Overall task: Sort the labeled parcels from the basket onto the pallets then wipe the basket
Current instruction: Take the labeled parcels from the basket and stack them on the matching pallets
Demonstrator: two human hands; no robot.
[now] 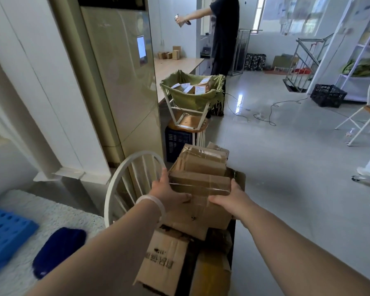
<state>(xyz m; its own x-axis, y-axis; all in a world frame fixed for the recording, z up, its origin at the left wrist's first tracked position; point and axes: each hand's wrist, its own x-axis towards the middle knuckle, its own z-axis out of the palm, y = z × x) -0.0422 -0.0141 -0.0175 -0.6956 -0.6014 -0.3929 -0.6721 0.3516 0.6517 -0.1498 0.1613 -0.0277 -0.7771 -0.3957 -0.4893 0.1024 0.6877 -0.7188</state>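
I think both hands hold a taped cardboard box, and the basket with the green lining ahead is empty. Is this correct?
Not fully. In the head view the left hand and right hand do hold the taped cardboard box, but the basket with the green lining is not empty: several labeled parcels lie in it.

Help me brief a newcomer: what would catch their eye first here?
First, both hands in the centre foreground: the left hand and right hand grip a taped cardboard box atop a pile of boxes. Behind it, a green-lined basket of labeled parcels sits by the counter; a person in black stands at the back.
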